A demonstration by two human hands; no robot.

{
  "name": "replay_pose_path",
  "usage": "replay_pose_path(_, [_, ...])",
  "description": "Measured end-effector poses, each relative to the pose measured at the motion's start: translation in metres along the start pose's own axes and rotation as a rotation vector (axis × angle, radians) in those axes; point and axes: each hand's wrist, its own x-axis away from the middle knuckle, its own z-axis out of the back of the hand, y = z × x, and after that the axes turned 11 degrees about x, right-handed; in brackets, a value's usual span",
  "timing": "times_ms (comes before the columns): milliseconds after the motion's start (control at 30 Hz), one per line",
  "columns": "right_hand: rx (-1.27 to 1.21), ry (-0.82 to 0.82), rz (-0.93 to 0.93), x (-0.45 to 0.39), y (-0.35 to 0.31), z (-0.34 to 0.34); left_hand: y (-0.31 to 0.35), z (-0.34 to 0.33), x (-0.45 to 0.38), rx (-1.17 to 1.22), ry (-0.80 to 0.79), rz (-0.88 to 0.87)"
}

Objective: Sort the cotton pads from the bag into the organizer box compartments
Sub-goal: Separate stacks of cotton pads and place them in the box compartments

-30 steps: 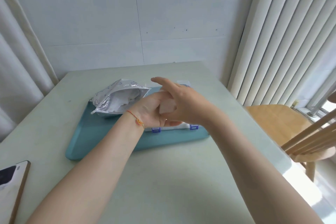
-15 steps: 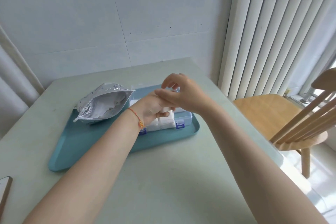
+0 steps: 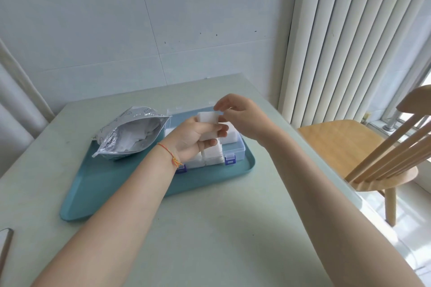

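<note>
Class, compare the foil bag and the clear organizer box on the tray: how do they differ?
The foil bag is crinkled, silvery and lies on its side, mouth open; the organizer box is rigid, clear, with blue latches. The bag sits left, the box right. Both rest on the teal tray and hold white pads.

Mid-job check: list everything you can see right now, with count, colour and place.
Cotton pad stack: one, white, held above the box.
Organizer box: one, clear with blue latches, on the tray's right half, compartments partly filled with white pads.
Bag: one, silver, open, on the tray's left.
Tray: one, teal, on the table.
Table: one, pale green.
Chair: one, wooden, right of the table.
Flat object: one, at the left edge, cannot identify.
Left hand: grip round the stack.
Right hand: fingers at the stack's top edge.
</note>
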Motion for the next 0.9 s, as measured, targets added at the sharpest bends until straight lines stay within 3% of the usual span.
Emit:
replay_pose_path(100, [0.012, -0.086, 0.015, 0.003, 0.001, -0.003, 0.001, -0.001, 0.001, 0.161, 0.000, 0.034])
replay_pose_path(267, [-0.020, -0.079, 0.005, 0.005, -0.003, -0.017, 0.002, 0.002, 0.000, 0.357, 0.030, 0.021])
replay_pose_path(900, [-0.167, -0.101, -0.018, 0.011, -0.006, -0.029, -0.004, 0.001, 0.003, -0.093, 0.147, -0.058])
